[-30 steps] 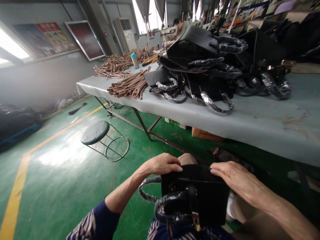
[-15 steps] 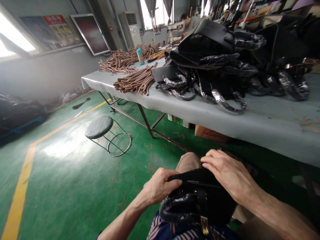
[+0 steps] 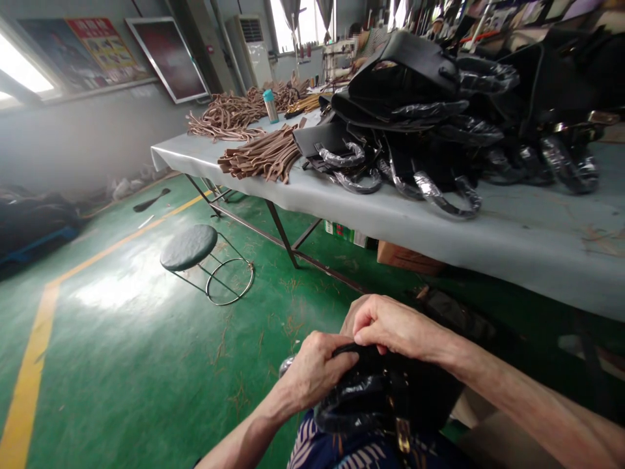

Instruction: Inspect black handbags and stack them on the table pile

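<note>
In the head view, a black bag (image 3: pixel 427 384) lay across the seated person's lap, its top edge turned away from the body. The left hand (image 3: pixel 315 368) was clamped on that edge at the bag's left end, thumb on the near side. The right hand (image 3: pixel 395 326) was pinched at the same edge, its fingertips just beside the left's; the exact spot between them was too small to make out. A plastic-wrapped handle (image 3: pixel 349 394) and a gold-coloured clasp (image 3: pixel 403 435) showed on the near face. Beyond the knees stood a covered table (image 3: pixel 342 207) bearing heaped black bags (image 3: pixel 400 111), bundled brown strips (image 3: pixel 261 153) and a blue-capped bottle (image 3: pixel 270 106). A round stool (image 3: pixel 189 246) stood on the green floor (image 3: pixel 146 365), left of the person.
</note>
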The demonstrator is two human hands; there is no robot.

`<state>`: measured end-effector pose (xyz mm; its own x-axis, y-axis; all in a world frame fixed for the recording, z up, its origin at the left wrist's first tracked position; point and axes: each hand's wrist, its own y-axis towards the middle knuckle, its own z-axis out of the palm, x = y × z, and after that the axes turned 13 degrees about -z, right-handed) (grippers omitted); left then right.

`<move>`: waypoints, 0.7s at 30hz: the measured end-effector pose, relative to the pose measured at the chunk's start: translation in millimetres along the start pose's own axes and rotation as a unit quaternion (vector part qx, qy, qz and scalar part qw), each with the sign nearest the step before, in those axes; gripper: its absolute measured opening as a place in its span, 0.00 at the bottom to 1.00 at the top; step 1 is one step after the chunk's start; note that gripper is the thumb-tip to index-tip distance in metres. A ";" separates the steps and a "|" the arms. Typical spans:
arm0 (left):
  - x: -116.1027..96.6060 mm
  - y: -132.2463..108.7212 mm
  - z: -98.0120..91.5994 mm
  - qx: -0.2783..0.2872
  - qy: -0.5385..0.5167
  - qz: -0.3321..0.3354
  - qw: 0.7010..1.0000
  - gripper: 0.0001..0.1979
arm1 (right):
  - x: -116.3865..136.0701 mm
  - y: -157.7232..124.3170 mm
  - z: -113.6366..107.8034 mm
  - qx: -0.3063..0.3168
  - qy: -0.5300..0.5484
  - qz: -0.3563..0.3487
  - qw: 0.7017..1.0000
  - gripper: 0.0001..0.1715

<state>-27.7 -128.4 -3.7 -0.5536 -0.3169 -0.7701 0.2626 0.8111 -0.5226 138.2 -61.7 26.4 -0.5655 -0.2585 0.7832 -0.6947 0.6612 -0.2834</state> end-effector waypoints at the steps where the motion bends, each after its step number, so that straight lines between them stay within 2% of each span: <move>1: 1.3 -0.2 -0.3 0.004 -0.001 0.000 1.000 0.12 | -3.9 -1.5 -2.4 0.008 0.008 0.002 1.000 0.11; 7: 3.5 0.3 1.1 0.008 0.007 -0.016 1.000 0.11 | -20.8 -16.9 -12.3 -0.009 -0.006 -0.004 1.000 0.10; 15: 1.4 0.1 2.0 0.008 0.018 -0.001 1.000 0.11 | -38.4 -31.8 -22.7 -0.038 -0.070 0.044 0.996 0.12; 17: 0.3 -0.4 2.2 0.003 0.028 -0.002 1.000 0.12 | -39.1 -34.1 -24.4 -0.049 -0.087 0.029 0.995 0.12; 21: -1.2 -0.4 2.7 0.002 0.029 0.005 1.000 0.11 | -30.2 -30.7 -20.0 -0.047 -0.077 -0.050 0.995 0.11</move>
<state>-25.0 -129.6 -3.5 -0.5958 -0.2804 -0.7526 0.2715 0.8116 -0.5173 185.5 -60.1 22.6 -0.5619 -0.4257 0.7093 -0.7100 0.6882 -0.1494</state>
